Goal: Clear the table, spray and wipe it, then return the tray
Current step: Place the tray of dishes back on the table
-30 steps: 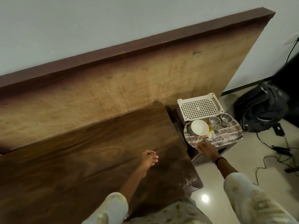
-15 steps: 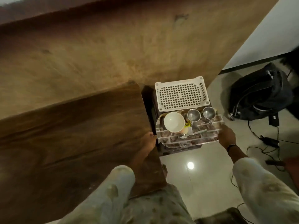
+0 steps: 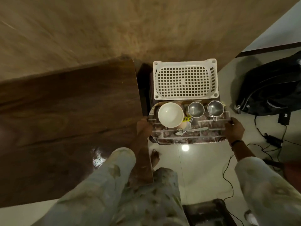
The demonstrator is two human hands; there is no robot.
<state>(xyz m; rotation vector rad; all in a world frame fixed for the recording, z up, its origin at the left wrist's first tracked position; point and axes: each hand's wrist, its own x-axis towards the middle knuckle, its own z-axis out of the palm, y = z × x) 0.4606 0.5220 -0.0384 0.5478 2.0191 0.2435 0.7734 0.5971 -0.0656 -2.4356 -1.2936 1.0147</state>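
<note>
Dark polished wood, glossy enough to throw back a patch of light near our sleeve, was the table [image 3: 68,111], bare on the stretch we could see at nine o'clock. Just past it we had the tray [image 3: 187,137] by both short ends: our left hand [image 3: 144,129] curled on its nine o'clock edge, our right hand [image 3: 234,130] on its three o'clock edge, fingers closed around the rim. The tray was a rounded rectangle with a shiny brick-pattern print, sitting on a low dark stand between table and floor. It carried a smooth white bowl [image 3: 170,115], two small steel cups [image 3: 195,109] with handles, a spoon [image 3: 190,130] lying loose, and something with a yellow label we could not make out. We judged the slick surface the risk: any tilt on the lift could send the cups or spoon sliding onto the tiles. Beyond, at twelve o'clock, sat a white perforated plastic basket [image 3: 184,80], touching the tray's far edge.
</note>
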